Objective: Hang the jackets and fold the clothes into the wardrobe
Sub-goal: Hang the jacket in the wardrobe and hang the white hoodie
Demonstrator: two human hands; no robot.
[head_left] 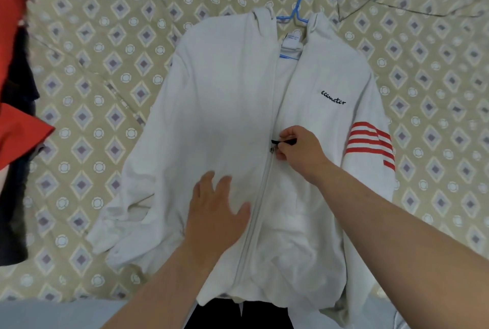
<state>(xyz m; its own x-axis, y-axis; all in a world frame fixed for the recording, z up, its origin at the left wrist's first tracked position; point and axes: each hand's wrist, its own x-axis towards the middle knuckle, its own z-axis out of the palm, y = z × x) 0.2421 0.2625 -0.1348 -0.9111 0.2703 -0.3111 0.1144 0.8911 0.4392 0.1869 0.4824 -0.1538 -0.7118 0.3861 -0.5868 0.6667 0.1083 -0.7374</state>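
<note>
White jacket (225,106) on the bed (92,64)
Right hand (299,149) pinches the zipper pull (283,141); left hand (215,212) lies flat, fingers apart.

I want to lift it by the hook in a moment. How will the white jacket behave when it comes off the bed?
The white jacket looks soft and creased, so it will probably drape limply. With the blue hanger already inside, the shoulders should hold shape. The zipper is closed only to where the right hand pinches the pull, so the upper front may gape.

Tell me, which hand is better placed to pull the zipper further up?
The right hand: it already pinches the black zipper pull. The left hand lies flat on the white jacket, holding it steady.
</note>
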